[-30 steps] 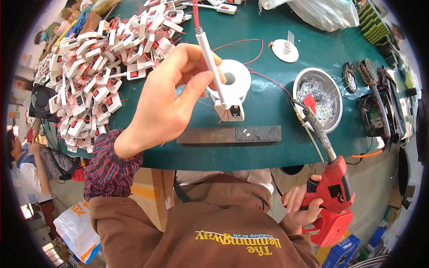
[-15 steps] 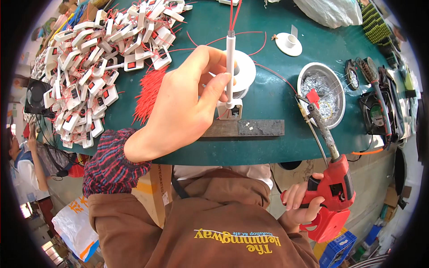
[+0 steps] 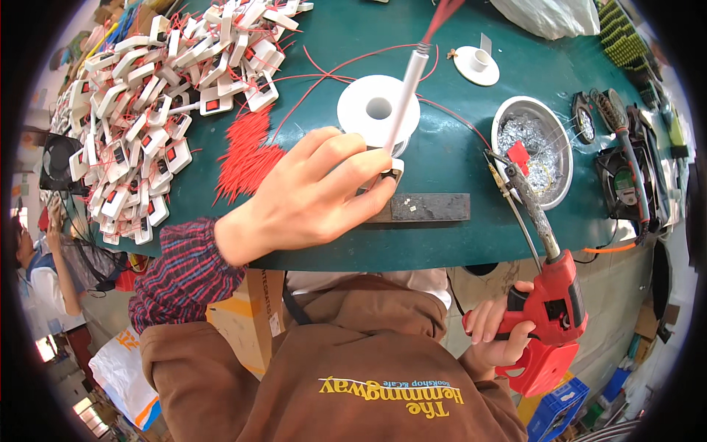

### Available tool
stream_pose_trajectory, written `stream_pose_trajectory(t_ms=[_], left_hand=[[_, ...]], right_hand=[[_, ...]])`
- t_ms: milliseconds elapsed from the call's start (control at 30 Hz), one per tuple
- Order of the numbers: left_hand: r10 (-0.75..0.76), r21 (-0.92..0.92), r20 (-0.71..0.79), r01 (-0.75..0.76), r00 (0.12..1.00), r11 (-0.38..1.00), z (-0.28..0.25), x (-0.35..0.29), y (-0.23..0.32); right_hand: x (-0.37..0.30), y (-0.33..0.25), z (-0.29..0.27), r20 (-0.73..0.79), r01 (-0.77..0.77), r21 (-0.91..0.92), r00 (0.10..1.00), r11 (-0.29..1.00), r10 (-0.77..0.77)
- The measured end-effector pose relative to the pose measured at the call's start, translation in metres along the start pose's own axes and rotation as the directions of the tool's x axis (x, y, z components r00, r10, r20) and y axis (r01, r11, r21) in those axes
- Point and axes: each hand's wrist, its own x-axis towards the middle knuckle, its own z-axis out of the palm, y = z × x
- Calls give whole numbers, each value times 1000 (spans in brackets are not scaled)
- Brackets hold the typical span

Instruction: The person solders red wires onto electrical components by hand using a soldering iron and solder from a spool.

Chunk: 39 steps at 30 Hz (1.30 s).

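Observation:
My left hand (image 3: 302, 199) pinches a small white plastic housing (image 3: 398, 169) between thumb and fingers, just above a dark flat bar (image 3: 442, 207). From that housing a white tube (image 3: 406, 96) slants up and away, with red wires (image 3: 440, 20) coming out of its far end. Behind the hand stands a white spool (image 3: 353, 109). At the lower right, my right hand (image 3: 495, 328) is wrapped round the handle of a red soldering gun (image 3: 563, 306). The gun's long tip points up toward a metal bowl (image 3: 569, 158) holding silvery scraps.
Many white switch housings (image 3: 140, 125) with red wires are heaped at the left, beside a bundle of short red wires (image 3: 247, 158). A white disc (image 3: 475, 68) and a white bag (image 3: 549, 15) lie at the back. Tools and a black fan (image 3: 622, 180) are at the right.
My left hand has slid its grip from the tube down to the housing. The tube now leans to the right, and its wires are blurred. The right hand and soldering gun have barely moved.

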Motion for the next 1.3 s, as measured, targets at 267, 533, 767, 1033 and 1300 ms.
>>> stream_pose_trajectory(t_ms=[267, 533, 767, 1033, 1300], left_hand=[[36, -2, -6, -36, 999, 999, 8, -7, -3], [34, -87, -24, -36, 999, 996, 8, -6, -6], [102, -23, -59, -104, 993, 994, 4, -3, -4], [51, -71, -123, -60, 991, 996, 11, -2, -5], [53, -63, -98, -60, 994, 996, 11, -2, -6]], right_hand=[[-2, 0, 2, -37, -10, 6, 999, 1000, 10], [-2, 1, 0, -33, -2, 17, 999, 1000, 3], [-3, 2, 0, -46, -7, 32, 999, 999, 8], [-2, 3, 0, -8, -11, 14, 1000, 1000, 12], [-2, 4, 0, -20, -4, 3, 1000, 1000, 4]])
